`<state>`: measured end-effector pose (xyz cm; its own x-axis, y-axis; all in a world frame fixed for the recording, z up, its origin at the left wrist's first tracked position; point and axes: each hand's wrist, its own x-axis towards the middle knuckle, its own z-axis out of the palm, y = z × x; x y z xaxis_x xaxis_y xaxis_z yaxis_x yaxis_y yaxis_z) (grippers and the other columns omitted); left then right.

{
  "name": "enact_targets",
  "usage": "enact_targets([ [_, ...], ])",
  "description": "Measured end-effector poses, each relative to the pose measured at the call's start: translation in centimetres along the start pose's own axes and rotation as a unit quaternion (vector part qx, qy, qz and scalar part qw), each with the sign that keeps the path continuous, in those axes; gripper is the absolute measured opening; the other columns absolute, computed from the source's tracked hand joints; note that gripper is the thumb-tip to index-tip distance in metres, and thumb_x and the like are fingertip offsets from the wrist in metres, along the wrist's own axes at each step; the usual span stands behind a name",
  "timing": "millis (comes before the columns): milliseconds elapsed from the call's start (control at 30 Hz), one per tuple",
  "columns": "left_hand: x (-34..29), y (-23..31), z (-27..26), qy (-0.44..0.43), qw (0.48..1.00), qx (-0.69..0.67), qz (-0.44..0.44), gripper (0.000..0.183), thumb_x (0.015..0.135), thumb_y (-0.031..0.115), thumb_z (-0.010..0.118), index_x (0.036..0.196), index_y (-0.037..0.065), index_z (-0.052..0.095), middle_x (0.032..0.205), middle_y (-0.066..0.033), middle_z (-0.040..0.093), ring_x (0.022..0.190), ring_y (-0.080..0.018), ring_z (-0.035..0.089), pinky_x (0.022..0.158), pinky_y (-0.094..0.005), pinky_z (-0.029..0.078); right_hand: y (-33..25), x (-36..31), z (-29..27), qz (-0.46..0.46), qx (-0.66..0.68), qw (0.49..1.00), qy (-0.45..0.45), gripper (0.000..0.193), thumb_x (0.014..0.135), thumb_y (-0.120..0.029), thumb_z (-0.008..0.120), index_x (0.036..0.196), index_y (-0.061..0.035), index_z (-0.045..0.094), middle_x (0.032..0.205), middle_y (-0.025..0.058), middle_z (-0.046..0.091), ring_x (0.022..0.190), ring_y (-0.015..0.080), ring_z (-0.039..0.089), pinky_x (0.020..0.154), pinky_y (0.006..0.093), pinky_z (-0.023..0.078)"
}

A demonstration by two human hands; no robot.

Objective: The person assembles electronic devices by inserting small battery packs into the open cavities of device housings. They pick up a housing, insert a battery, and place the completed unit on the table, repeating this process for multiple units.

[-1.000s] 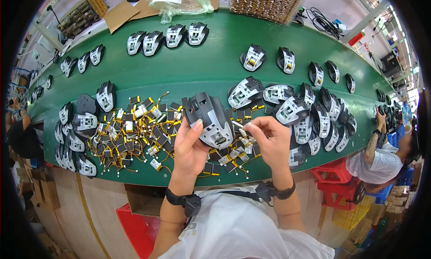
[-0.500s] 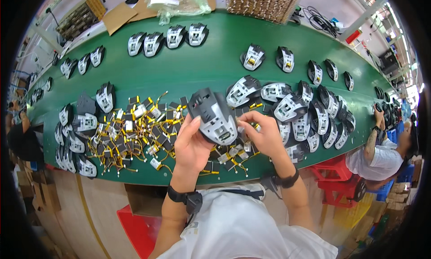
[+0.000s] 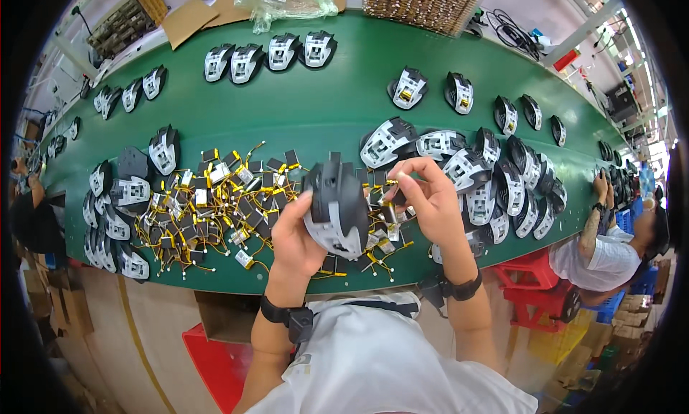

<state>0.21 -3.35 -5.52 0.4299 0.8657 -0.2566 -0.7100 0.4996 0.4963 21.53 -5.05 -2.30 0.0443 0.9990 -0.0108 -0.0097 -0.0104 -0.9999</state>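
My left hand is closed around the side of a computer mouse, a black and silver-grey shell held above the bench and tilted so its dark end faces up. Just right of it, my right hand pinches a small battery with a yellow end between thumb and fingers; part of it is hidden. Below both hands spreads a loose pile of small batteries, silver and black, with yellow tape and thin wires ending in white plugs.
Mouse shells crowd the green bench at right and left. More shells stand in a far row. A corrugated stack and a plastic bag lie behind. A co-worker sits at right, near red stools.
The mouse in my left hand has turned, from showing its grey underside to showing its dark end and side. My right hand has moved slightly up and right, away from the mouse.
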Motion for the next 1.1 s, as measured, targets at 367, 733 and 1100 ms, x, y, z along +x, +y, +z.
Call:
enact_targets([
  [367,-1.5,-0.5,-0.1,-0.098,0.990,-0.045,-0.094,0.037,0.099,0.022,0.045,0.120,-0.006,0.058,0.109,-0.0144,0.068,0.095,-0.0215,0.068,0.085,-0.0347,0.054,-1.7,-1.4,0.7,-0.028,0.111,0.992,-0.045,0.013,0.098,-0.014,0.059,0.103,-0.0033,0.055,0.102,0.0048,0.058,0.088,0.0109,0.061,0.065,0.0232,0.053],
  [733,-2.2,-0.2,0.5,-0.087,0.994,0.060,-0.001,0.044,0.094,0.024,0.054,0.123,-0.009,0.052,0.109,-0.0143,0.067,0.095,-0.0195,0.067,0.084,-0.0321,0.055,-0.6,-1.9,1.1,0.061,0.168,0.984,-0.010,0.019,0.102,-0.026,0.052,0.106,-0.0073,0.049,0.100,0.0067,0.063,0.089,0.0097,0.060,0.070,0.0235,0.052],
  [1100,-2.5,-0.2,0.4,-0.071,0.988,0.129,0.041,0.052,0.089,0.026,0.063,0.126,-0.008,0.052,0.115,-0.0154,0.065,0.101,-0.0207,0.066,0.090,-0.0341,0.053,-1.8,-2.7,2.0,0.043,0.165,0.985,-0.017,0.043,0.087,0.001,0.069,0.124,-0.0042,0.046,0.103,0.0064,0.062,0.092,0.0110,0.062,0.078,0.0225,0.050],
])
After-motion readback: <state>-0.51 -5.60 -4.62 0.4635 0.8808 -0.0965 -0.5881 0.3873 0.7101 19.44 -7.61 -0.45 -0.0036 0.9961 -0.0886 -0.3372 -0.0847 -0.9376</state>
